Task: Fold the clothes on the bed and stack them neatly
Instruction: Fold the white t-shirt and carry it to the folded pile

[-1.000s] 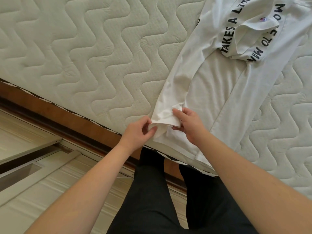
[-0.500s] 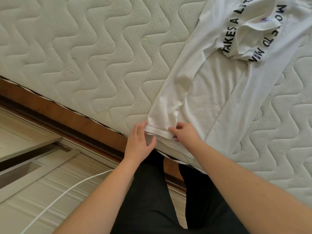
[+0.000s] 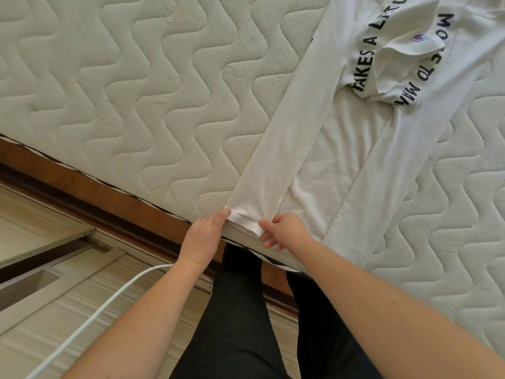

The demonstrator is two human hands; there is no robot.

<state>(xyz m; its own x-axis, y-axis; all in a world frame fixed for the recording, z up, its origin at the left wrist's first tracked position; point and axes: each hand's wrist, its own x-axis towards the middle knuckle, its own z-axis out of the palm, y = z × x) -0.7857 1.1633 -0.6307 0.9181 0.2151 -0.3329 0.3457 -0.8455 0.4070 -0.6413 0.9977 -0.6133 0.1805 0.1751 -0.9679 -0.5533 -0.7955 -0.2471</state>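
Pinching the folded hem of a white T-shirt (image 3: 322, 160) at lower centre of the frame, the left hand (image 3: 203, 236) and right hand (image 3: 284, 231) hold its two corners on the bed (image 3: 136, 91). Soft, light cotton, likely best handled by hem corners. Print reads "TAKES A LIT…"; small logo unreadable.

I see one white T-shirt (image 3: 341, 165) lying flat on the quilted mattress (image 3: 136, 91), both long sides folded inward into a narrow strip. Its hem end sits at the mattress's near edge. At the end farther from that edge, black lettering shows around a folded-over sleeve (image 3: 404, 47) bearing a small logo.
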